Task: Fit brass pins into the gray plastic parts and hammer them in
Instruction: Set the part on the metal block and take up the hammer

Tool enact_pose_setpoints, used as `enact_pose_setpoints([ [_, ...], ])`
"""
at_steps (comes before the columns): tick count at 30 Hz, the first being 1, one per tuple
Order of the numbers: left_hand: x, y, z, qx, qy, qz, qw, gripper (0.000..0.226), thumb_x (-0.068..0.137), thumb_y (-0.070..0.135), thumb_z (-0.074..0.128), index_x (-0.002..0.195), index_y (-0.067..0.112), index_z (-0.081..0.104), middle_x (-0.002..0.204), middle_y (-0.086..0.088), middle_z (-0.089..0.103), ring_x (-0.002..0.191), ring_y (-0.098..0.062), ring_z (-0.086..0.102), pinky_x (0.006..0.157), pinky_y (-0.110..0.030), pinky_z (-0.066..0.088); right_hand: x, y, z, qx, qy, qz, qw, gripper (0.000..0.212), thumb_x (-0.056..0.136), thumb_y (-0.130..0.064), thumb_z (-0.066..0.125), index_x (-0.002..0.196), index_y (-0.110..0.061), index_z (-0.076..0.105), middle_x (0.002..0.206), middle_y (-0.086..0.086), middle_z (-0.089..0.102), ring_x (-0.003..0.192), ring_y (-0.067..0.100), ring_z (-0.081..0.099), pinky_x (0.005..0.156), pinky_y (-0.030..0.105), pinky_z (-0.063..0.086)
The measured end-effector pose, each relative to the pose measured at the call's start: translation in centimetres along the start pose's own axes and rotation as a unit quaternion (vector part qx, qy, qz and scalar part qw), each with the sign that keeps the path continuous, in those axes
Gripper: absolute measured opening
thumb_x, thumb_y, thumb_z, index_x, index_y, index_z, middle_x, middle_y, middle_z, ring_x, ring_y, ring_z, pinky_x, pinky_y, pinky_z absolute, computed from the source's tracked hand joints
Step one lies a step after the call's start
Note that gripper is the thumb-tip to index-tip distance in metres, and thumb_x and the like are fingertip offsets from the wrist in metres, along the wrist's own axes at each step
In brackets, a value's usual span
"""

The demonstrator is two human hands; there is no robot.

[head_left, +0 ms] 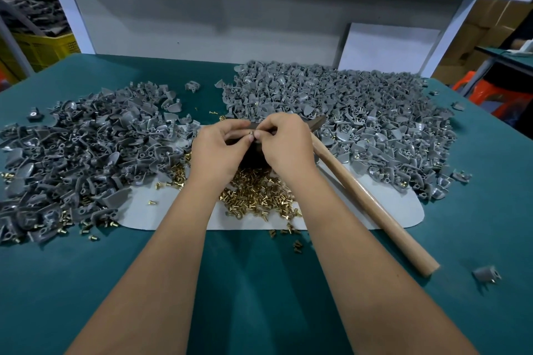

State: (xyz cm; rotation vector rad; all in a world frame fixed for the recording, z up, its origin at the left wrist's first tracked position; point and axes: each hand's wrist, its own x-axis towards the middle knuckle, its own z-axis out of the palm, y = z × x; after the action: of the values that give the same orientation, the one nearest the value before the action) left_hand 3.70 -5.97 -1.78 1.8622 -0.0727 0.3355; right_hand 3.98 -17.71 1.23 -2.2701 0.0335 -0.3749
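Note:
My left hand [217, 150] and my right hand [284, 147] meet at the middle of the table, fingertips pinching a small gray plastic part with a brass pin [251, 133] between them. Below my hands lies a heap of loose brass pins [253, 196] on a pale gray mat [403, 210]. A large pile of gray plastic parts [86, 153] covers the left side, and a second pile [360, 112] fills the right. A hammer with a wooden handle [372, 204] lies slanted just right of my right hand; its head is mostly hidden behind my hands.
The green tabletop [259, 282] is bare in front. One stray gray part [487, 274] lies near the handle's end at the right. A gray back panel [202, 23] and a white board [389, 49] stand behind the piles. Yellow crates sit far left.

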Motion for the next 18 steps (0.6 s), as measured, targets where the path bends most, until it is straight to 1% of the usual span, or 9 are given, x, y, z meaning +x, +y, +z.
enact_pose_setpoints([
  [4,-0.2,0.3,0.1,-0.006,0.001,0.003,1.0,0.029,0.087,0.013,0.072,0.116,0.016,0.071,0.102,0.003,0.074,0.099,-0.002,0.067,0.095,-0.027,0.052,-0.8,0.5,0.4,0.024,0.026,-0.027,0.999,0.009,0.09,-0.016,0.064,0.084,-0.018,0.071,0.093,0.0,0.066,0.094,0.02,0.059,0.084,0.041,0.049],
  [6,-0.4,0.5,0.1,-0.009,0.004,0.002,1.0,0.028,0.087,0.011,0.072,0.115,0.014,0.071,0.101,0.003,0.074,0.097,-0.001,0.067,0.095,-0.029,0.052,-1.1,0.7,0.2,0.028,0.021,-0.046,0.998,0.012,0.091,-0.015,0.061,0.092,-0.014,0.073,0.099,0.001,0.067,0.099,0.02,0.057,0.088,0.037,0.047],
  [9,-0.7,0.6,0.0,-0.014,0.01,-0.009,1.0,0.028,0.087,0.01,0.071,0.115,0.016,0.07,0.1,0.003,0.074,0.098,-0.006,0.068,0.097,-0.035,0.052,-1.4,0.8,-1.0,0.066,0.002,-0.044,0.997,0.024,0.094,-0.018,0.058,0.114,-0.02,0.069,0.112,-0.006,0.066,0.095,0.006,0.058,0.083,0.022,0.045],
  [11,-0.7,0.6,0.0,-0.015,0.012,-0.019,1.0,0.029,0.088,0.013,0.071,0.116,0.019,0.07,0.099,0.006,0.074,0.098,-0.007,0.067,0.095,-0.036,0.053,-1.4,1.5,-2.3,0.057,0.04,-0.018,0.997,0.027,0.095,-0.022,0.056,0.12,-0.026,0.065,0.109,-0.012,0.063,0.083,-0.004,0.054,0.071,0.015,0.045],
  [12,-0.8,0.6,0.0,-0.016,0.013,-0.023,1.0,0.029,0.088,0.014,0.071,0.116,0.02,0.07,0.099,0.008,0.074,0.098,-0.008,0.067,0.093,-0.036,0.053,-1.5,2.1,-3.0,0.012,0.069,-0.001,0.998,0.025,0.095,-0.023,0.054,0.117,-0.028,0.065,0.104,-0.013,0.063,0.079,-0.004,0.053,0.062,0.014,0.044],
  [13,-0.8,0.6,0.0,-0.018,0.013,-0.027,0.999,0.028,0.088,0.015,0.071,0.116,0.021,0.07,0.099,0.009,0.074,0.098,-0.008,0.066,0.091,-0.035,0.054,-1.6,2.8,-3.9,-0.06,0.091,0.014,0.994,0.02,0.095,-0.026,0.052,0.11,-0.029,0.066,0.098,-0.011,0.063,0.077,0.0,0.056,0.057,0.018,0.045],
  [14,-0.8,0.6,0.1,-0.019,0.014,-0.029,0.999,0.028,0.089,0.016,0.071,0.116,0.022,0.07,0.099,0.009,0.074,0.098,-0.006,0.066,0.089,-0.032,0.054,-1.7,3.7,-4.6,-0.144,0.098,0.027,0.984,0.018,0.096,-0.029,0.05,0.103,-0.026,0.067,0.093,-0.007,0.063,0.077,0.01,0.059,0.056,0.024,0.047],
  [16,-0.7,0.6,0.1,-0.02,0.015,-0.026,0.999,0.028,0.089,0.017,0.071,0.116,0.022,0.07,0.098,0.01,0.074,0.095,0.001,0.064,0.083,-0.023,0.052,-2.3,4.9,-5.5,-0.273,0.062,0.045,0.959,0.027,0.097,-0.036,0.047,0.089,-0.014,0.061,0.089,0.004,0.061,0.079,0.026,0.059,0.063,0.032,0.05],
  [18,-0.7,0.8,0.1,-0.02,0.01,-0.022,1.0,0.027,0.089,0.015,0.071,0.115,0.023,0.069,0.098,0.01,0.074,0.094,0.006,0.062,0.074,-0.013,0.047,-2.6,5.6,-5.6,-0.323,0.017,0.052,0.945,0.027,0.096,-0.037,0.048,0.09,-0.012,0.058,0.089,0.008,0.058,0.082,0.031,0.057,0.064,0.034,0.046],
])
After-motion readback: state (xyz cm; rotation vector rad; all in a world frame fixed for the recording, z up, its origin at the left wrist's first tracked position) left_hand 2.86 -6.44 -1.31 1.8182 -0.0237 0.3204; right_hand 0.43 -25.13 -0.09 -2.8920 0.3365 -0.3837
